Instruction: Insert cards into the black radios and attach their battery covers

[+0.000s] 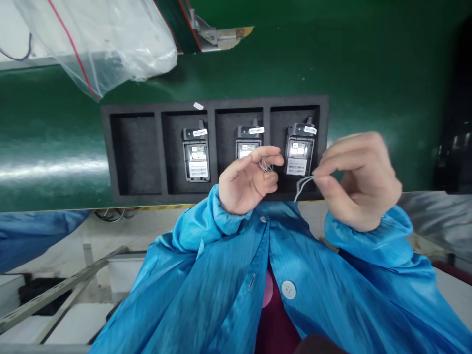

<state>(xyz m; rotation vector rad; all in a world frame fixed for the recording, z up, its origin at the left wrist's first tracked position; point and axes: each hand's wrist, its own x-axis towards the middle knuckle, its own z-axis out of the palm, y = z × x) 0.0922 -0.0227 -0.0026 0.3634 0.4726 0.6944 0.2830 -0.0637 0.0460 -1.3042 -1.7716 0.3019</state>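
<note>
My left hand (250, 179) is curled, palm up, around a small bunch of thin whitish cords (265, 164). With thumb and fingertips my right hand (356, 179) pinches a thin pale cord (303, 186) whose end hangs down to the left. A black foam tray (158, 152) lies in front of me, divided into several compartments. Three black handheld devices with short antennas lie in it: the left device (196, 155), the middle device (250, 132) partly behind my left hand, and the right device (299, 150) beside my right hand. Their backs are uncovered, showing labels.
A small white tag (198, 105) lies on the tray's far rim. Clear plastic bags (121, 44) sit at the far left of the green table (368, 64). A metal bracket (221, 37) stands behind the tray, and a dark object (459, 123) is at the right edge.
</note>
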